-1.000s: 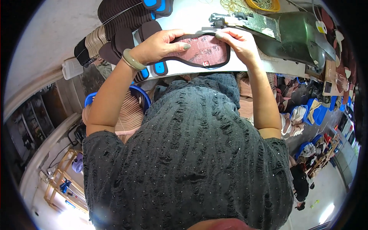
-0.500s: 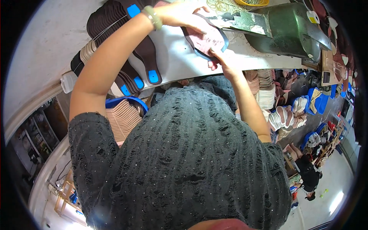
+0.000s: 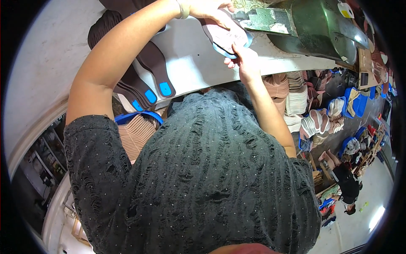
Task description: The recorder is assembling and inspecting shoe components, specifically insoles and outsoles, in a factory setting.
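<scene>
So the right fingers [image 3: 237, 50] are pinching the near end of a pinkish insole [image 3: 222, 36], thumb on top and the rest curled below, up at the top centre of the frame. The left fingers [image 3: 221, 19] are partly spread over its far side, thumb across the face; can't tell whether they're gripping underneath. My guess is that two-handed hold keeps the floppy thing flat and steers its edge beside the green machine [image 3: 315, 29], upper right. It's over the white tabletop [image 3: 190, 70], and the dark insoles [image 3: 155, 67] at upper left are fanned out, probably so single ones lift off easily. Below those, a blue tub [image 3: 154, 115] holds stacked pink pieces [image 3: 134, 134], likely parked there for easy reach. Counts: one insole in hand, one machine, one tub by the left arm, three blue patches [image 3: 165, 89] showing on the dark ones; the pink pieces are too tightly packed to count.
</scene>
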Action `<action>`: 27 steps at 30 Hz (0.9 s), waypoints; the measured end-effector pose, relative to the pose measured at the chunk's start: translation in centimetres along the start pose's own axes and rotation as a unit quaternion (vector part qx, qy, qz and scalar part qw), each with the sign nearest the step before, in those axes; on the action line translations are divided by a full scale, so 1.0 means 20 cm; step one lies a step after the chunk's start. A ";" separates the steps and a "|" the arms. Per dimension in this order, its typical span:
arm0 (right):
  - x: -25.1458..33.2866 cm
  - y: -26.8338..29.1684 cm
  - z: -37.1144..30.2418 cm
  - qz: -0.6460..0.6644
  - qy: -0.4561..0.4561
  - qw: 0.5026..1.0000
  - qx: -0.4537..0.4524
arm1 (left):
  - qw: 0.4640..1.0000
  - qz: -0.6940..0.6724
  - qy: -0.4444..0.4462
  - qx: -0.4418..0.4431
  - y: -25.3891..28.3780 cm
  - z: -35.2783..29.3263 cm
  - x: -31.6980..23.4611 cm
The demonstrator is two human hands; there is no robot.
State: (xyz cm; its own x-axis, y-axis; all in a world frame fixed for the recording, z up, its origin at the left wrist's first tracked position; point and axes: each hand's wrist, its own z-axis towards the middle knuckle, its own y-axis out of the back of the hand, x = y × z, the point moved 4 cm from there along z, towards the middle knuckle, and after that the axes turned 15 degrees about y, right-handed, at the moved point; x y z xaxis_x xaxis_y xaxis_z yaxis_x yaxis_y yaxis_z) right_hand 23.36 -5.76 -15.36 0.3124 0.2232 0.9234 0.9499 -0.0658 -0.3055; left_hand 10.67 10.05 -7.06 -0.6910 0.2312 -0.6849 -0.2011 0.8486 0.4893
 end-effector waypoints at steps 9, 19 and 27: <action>0.03 -0.08 0.11 0.013 0.008 0.999 0.028 | 0.996 -0.052 -0.028 0.064 0.04 0.02 0.13; 0.08 -0.09 0.18 -0.037 -0.016 0.999 0.002 | 0.975 -0.181 -0.096 0.084 0.01 -0.12 0.04; 0.10 -0.02 0.20 -0.074 0.010 0.997 -0.015 | 0.909 -0.412 -0.046 0.044 -0.16 -0.20 0.04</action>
State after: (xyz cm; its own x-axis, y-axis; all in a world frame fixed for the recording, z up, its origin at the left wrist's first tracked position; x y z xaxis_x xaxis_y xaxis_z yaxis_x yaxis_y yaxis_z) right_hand 23.62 -1.40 -14.38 0.1695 0.2128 0.9623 0.9852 -0.0628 -0.1596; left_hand 7.98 5.69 -7.05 -0.2699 -0.4639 -0.8438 -0.5653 0.7857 -0.2512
